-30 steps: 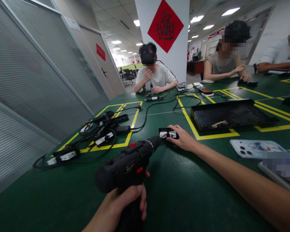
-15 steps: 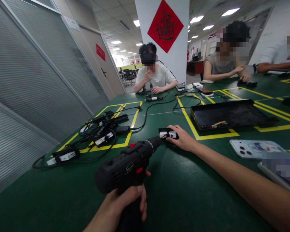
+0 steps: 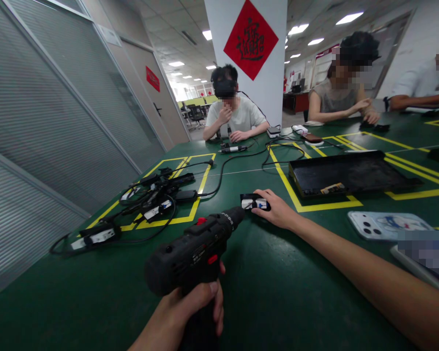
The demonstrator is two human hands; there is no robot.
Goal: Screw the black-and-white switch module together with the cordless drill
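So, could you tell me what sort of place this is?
Probably an office workroom set up for hand assembly: a green table marked with yellow tape boxes, a pile of black adapters and cables, and a power drill in the left hand.

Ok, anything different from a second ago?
Barely. The drill in the left hand dipped slightly, its tip still at the small black part under the right hand. Both grips, the tray, phone and cables stayed put.
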